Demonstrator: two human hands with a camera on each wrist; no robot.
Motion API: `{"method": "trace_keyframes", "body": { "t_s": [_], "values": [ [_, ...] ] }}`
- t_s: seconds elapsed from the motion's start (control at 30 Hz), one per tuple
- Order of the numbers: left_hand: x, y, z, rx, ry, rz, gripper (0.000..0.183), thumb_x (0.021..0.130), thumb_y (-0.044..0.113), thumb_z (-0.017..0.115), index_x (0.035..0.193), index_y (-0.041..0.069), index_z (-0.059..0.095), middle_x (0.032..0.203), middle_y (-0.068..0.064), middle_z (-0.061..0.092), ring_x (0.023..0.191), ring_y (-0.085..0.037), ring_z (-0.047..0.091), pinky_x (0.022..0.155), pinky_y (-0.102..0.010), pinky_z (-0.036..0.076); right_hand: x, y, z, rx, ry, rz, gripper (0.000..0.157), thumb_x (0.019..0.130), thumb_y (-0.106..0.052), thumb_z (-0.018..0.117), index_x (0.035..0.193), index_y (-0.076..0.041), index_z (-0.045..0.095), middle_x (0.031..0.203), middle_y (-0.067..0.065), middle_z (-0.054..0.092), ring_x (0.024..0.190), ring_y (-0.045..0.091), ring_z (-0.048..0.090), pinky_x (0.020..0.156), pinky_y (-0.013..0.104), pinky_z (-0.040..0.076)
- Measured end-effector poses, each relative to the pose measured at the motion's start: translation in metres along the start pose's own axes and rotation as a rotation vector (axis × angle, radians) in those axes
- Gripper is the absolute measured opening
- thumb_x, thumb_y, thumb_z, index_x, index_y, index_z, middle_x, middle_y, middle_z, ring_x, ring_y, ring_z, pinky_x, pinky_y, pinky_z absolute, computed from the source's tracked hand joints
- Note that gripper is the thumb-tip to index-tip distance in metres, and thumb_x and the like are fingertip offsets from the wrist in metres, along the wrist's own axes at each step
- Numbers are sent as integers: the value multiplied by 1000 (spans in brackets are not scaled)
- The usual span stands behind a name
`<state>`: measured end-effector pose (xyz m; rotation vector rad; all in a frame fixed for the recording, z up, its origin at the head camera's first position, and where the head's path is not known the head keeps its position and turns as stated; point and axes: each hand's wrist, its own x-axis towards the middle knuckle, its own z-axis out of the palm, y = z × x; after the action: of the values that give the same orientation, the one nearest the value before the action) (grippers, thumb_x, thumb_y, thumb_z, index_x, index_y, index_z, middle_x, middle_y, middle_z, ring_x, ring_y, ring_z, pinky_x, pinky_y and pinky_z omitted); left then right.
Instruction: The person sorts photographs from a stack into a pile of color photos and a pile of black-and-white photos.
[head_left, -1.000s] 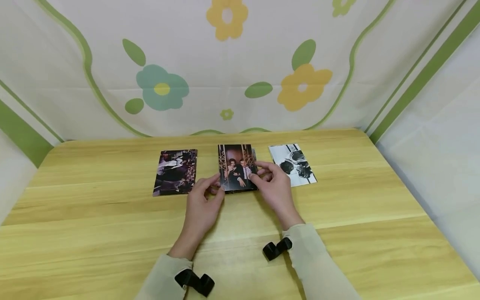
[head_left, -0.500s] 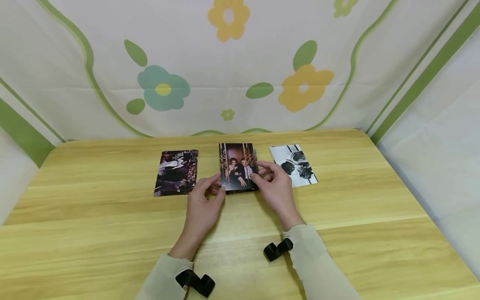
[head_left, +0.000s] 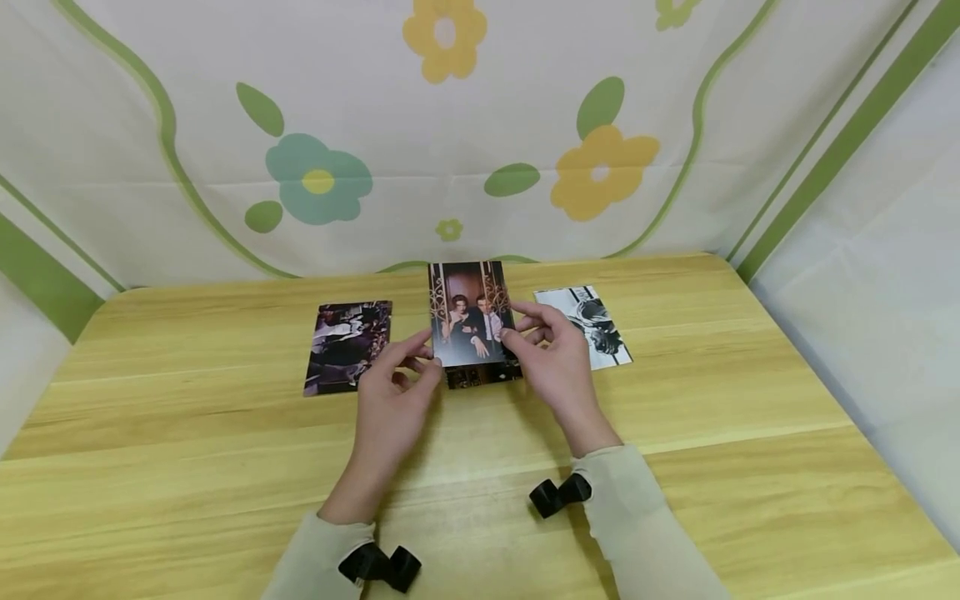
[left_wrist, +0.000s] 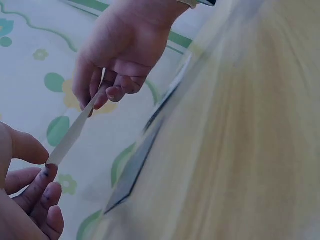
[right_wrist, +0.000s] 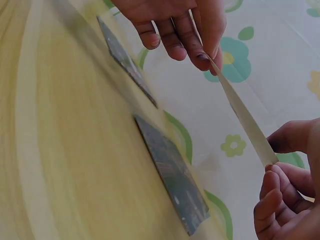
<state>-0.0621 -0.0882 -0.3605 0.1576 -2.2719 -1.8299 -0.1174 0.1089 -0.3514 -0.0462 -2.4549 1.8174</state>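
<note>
A colour photo print (head_left: 468,312) of two people before an ornate gate is held up by both hands in the head view. My left hand (head_left: 393,396) pinches its lower left edge between thumb and fingers. On the opposite side, my right hand (head_left: 551,354) pinches the right edge. Seen edge-on in the left wrist view, the print (left_wrist: 72,137) is raised off the table. Below it lies another dark photo (head_left: 483,375), mostly covered in the head view. The right wrist view shows that lower photo (right_wrist: 172,175) flat on the wood.
A purple-toned photo (head_left: 347,346) lies to the left on the wooden table (head_left: 225,467). To the right is a black-and-white photo (head_left: 607,333), partly behind the right hand. A flower-printed cloth (head_left: 435,142) rises behind the table. Black wrist cameras (head_left: 558,496) sit on both sleeves.
Both hands have lifted the gate photo up from the stack, showing more of the dark photo beneath it. The side photos stay in place.
</note>
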Motion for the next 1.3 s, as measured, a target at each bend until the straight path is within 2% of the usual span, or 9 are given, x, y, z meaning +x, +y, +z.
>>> {"method": "trace_keyframes", "body": {
  "t_s": [0.23,0.47,0.67,0.83,0.97,1.1,1.3],
  "values": [
    [1,6,-3,5,0,-29,43,97,1,70,138,15,74,119,-12,71,102,-18,62,87,-22,47,-2,-4,-1,7,-14,-3,43,92,-16,81,134,-21,74,111,4,71,93,19,62,81,32,54],
    [1,5,-4,8,26,-59,42,98,0,68,138,13,73,121,-14,70,104,-19,61,86,-21,48,-4,-3,5,30,-25,3,45,91,-12,82,135,-19,73,112,6,72,91,17,63,75,25,55],
    [3,-1,-11,24,122,-55,31,101,4,69,131,8,75,117,-15,70,97,-17,59,81,-18,48,-10,-2,22,31,-45,-21,46,90,-6,81,136,-14,73,111,8,71,91,16,62,74,21,55],
    [7,-5,-24,11,240,-46,22,101,5,71,122,2,76,109,-12,71,92,-11,61,77,-14,50,-15,-8,41,21,-90,-38,48,91,-6,80,137,-14,72,111,6,71,91,15,63,77,22,57],
    [12,-5,-39,1,315,-54,20,99,3,72,119,0,76,103,-4,71,91,-9,62,77,-13,51,-18,-14,59,15,-145,-58,50,92,-6,80,141,-13,69,113,5,70,90,15,63,75,23,57],
    [16,-5,-55,19,377,-79,23,98,3,74,120,3,77,97,9,68,93,-9,61,77,-12,51,-20,-21,76,-1,-190,-90,53,93,-7,79,144,-12,67,116,5,70,87,13,63,73,24,56],
    [20,-7,-74,102,433,-148,25,99,11,73,123,8,79,88,21,63,93,-4,60,73,-10,50,-21,-28,98,12,-219,-116,53,93,-6,78,144,-11,66,117,7,70,86,10,63,73,23,55]
  ]
}}
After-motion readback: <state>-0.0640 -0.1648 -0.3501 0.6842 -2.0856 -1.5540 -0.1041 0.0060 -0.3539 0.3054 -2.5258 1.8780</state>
